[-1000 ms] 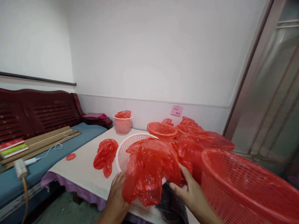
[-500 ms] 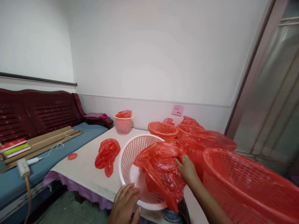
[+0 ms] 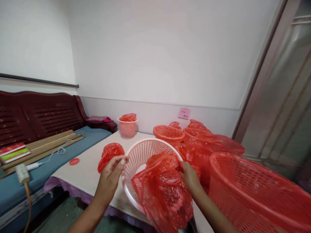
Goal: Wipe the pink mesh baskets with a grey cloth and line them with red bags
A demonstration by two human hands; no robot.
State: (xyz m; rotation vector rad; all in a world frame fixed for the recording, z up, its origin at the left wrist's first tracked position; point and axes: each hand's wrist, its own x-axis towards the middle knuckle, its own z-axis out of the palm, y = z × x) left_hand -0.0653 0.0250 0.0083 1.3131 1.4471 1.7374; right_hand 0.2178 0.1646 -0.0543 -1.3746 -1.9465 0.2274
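A round white plastic basket (image 3: 140, 154) with latticed sides stands in front of me on the table, tilted slightly. At its left rim, my left hand (image 3: 112, 173) has fingers and thumb closed on the edge. My right hand (image 3: 190, 176) is closed on a crumpled red plastic bag (image 3: 165, 184) at the basket's right side. The bag covers much of the basket's opening and hangs over its near rim. Fingertips of the right hand are partly hidden behind the bag. Another crumpled red bag (image 3: 110, 153) lies on the table just beyond my left hand.
A small pink basket (image 3: 128, 129) with red plastic inside stands on the cloth-covered table (image 3: 82, 171) at the back. Red baskets (image 3: 167, 135) and bagged ones line the wall; a large red basket (image 3: 233, 191) stands right. A red disc (image 3: 74, 161) lies left, near the bench (image 3: 94, 132).
My left hand has moved from the basket's near rim up to its left rim. My right hand has drawn the red bag slightly down, so more of it hangs over the near edge.
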